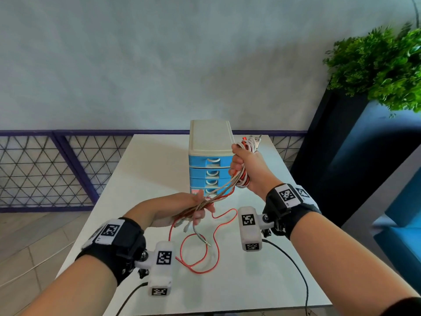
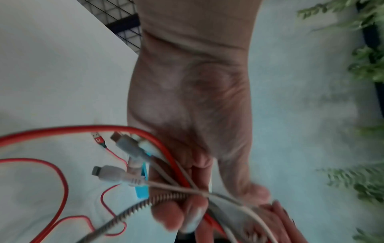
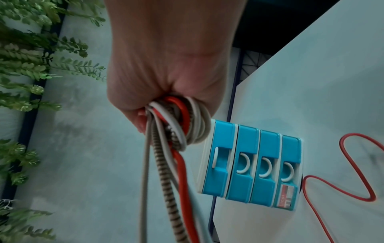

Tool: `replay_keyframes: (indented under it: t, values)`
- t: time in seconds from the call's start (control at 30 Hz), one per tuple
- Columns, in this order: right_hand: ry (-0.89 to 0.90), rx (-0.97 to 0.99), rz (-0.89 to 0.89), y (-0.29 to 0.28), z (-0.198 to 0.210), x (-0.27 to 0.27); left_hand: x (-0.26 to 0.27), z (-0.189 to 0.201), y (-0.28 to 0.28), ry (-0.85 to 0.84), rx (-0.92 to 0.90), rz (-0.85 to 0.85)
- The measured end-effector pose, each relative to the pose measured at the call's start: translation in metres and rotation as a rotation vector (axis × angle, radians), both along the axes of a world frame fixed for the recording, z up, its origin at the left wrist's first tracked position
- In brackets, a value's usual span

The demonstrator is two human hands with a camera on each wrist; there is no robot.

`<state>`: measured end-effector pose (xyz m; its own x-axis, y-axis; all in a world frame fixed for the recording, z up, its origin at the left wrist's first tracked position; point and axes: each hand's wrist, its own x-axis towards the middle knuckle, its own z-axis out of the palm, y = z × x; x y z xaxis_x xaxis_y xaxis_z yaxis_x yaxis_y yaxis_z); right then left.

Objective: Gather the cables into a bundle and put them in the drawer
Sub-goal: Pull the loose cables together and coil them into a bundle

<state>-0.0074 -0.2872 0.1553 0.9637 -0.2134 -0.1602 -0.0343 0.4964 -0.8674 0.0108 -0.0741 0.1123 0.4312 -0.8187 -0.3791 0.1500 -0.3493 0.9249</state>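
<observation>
Right hand (image 1: pixel 245 161) fingers clamping coiled cables (image 1: pixel 247 144); left hand (image 1: pixel 182 209) fingers pinching strands. Red cable (image 1: pixel 200 254) trailing on worktop (image 1: pixel 250 281), risking snagging; drawers (image 1: pixel 210 172) closed.

red cable (image 1: pixel 206 254), striped braided cable (image 3: pixel 166 166), blue drawers (image 3: pixel 252 166)

Surroundings: what you have around your work.
You face a white table (image 1: pixel 141 169) set against a pale grey wall (image 1: pixel 136 65). Behind the table you see a purple-framed mesh fence (image 1: pixel 45 169) running along the foot of the wall. To your right stands a leafy green plant (image 1: pixel 378 65) in a tall dark planter (image 1: pixel 330 151), with a blue seat (image 1: pixel 401 236) beside it. To your left lies a tiled floor (image 1: pixel 29 247).
</observation>
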Motion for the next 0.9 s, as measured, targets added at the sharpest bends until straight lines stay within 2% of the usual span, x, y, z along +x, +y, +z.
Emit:
replay_keyframes:
  t: [0.1,0.17,0.27,0.37,0.47,0.6,0.67,0.73,0.8,0.9]
  values:
    - [0.006,-0.024,0.002,-0.008,-0.001,-0.003,0.006,-0.001,0.01,-0.073,-0.003,0.003]
    - [0.014,-0.086,0.037,-0.008,-0.001,-0.005,0.008,0.007,0.007,-0.269,0.101,0.047]
    - [0.022,-0.361,0.107,-0.004,0.0,-0.007,0.013,0.019,-0.006,-0.643,0.252,0.093]
    - [0.042,-0.695,0.187,0.005,0.002,-0.009,0.015,0.031,-0.014,-0.877,0.323,0.064]
    - [0.049,-0.744,0.275,0.014,0.0,-0.009,0.016,0.043,-0.02,-1.051,0.351,0.037]
    - [0.031,-0.692,0.388,0.014,-0.004,-0.01,0.015,0.058,-0.028,-0.975,0.254,0.098]
    - [0.039,-0.542,0.473,0.011,-0.004,-0.014,0.014,0.063,-0.029,-0.895,0.192,0.178]
    - [0.039,-0.378,0.574,0.012,-0.003,-0.02,0.016,0.065,-0.03,-0.885,0.194,0.24]
    - [0.038,-0.302,0.653,0.017,-0.005,-0.024,0.017,0.066,-0.033,-0.888,0.208,0.209]
    - [0.054,-0.355,0.675,0.025,-0.006,-0.023,0.015,0.068,-0.035,-0.911,0.214,0.141]
